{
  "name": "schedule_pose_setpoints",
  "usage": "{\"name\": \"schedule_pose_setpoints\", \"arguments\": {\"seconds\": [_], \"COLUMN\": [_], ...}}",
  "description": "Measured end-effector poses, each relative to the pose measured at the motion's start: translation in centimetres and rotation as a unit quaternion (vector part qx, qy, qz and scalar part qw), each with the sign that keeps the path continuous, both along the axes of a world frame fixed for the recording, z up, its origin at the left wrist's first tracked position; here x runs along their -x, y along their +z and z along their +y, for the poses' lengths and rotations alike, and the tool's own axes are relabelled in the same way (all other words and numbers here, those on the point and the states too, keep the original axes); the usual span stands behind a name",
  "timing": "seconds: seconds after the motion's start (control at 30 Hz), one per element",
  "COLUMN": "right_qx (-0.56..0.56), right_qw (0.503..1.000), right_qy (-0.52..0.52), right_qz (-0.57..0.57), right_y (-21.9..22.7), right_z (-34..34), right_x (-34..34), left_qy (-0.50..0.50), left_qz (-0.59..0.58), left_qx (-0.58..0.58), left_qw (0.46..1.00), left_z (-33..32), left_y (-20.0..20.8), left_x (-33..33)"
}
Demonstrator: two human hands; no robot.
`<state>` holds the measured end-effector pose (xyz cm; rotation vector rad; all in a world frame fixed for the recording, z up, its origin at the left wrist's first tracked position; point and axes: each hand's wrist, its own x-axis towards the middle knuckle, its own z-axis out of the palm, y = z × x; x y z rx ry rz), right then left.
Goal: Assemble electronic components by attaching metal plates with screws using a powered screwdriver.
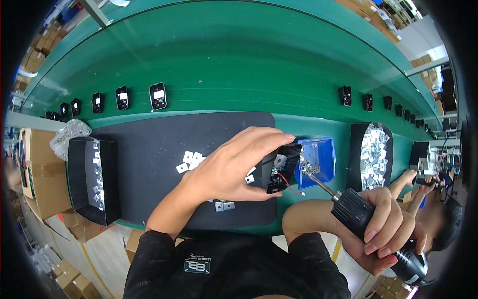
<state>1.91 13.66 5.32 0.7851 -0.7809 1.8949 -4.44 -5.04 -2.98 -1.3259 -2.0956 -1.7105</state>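
The small black housing point(287, 167) is held in the left hand, over the right edge of the mat and right beside a blue tray, with its hollow side turned toward the tray. It's pinched pretty snugly, fingers along the far edge and thumb along the near one. A silvery part point(280, 160) can be seen inside, and a thin red wire point(287, 183) with a pale plug is left dangling out.

A black electric screwdriver point(352, 210) is clasped in the right hand point(386, 229), fingers wrapped round the body. Its bit is pointed at the loose screws point(309, 167) in the blue tray point(327, 172); whether any are touched can't really be told.

Bunches of square metal plates point(191, 160) are scattered on the dark mat point(144, 149), some partly hidden by the left hand point(226, 167). More are piled in a black bin point(356, 159) off to the right, and others are kept in a black box point(111, 182) at the left.

Further out, more housings point(158, 96) are lined up along the green surface point(224, 60). At far right, a tool is held by another person point(443, 219).
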Motion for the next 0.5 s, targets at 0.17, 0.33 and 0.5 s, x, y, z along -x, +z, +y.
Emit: {"name": "schedule_pose_setpoints", "arguments": {"seconds": [0.17,0.33,0.5], "right_qx": [-0.019,-0.041,-0.034], "right_qw": [1.0,0.998,0.996], "right_qy": [0.008,0.053,0.078], "right_qz": [-0.011,-0.023,-0.008], "right_y": [0.0,-0.3,-0.4], "right_z": [-1.0,-1.7,-2.0], "right_x": [0.1,0.3,0.6], "left_qy": [-0.005,-0.008,-0.013], "left_qz": [0.014,0.024,0.02], "left_qx": [-0.008,-0.029,-0.028], "left_qw": [1.0,0.999,0.999], "left_z": [0.1,0.3,0.1], "left_y": [0.6,1.2,1.4], "left_x": [-0.4,-0.8,-0.8]}}
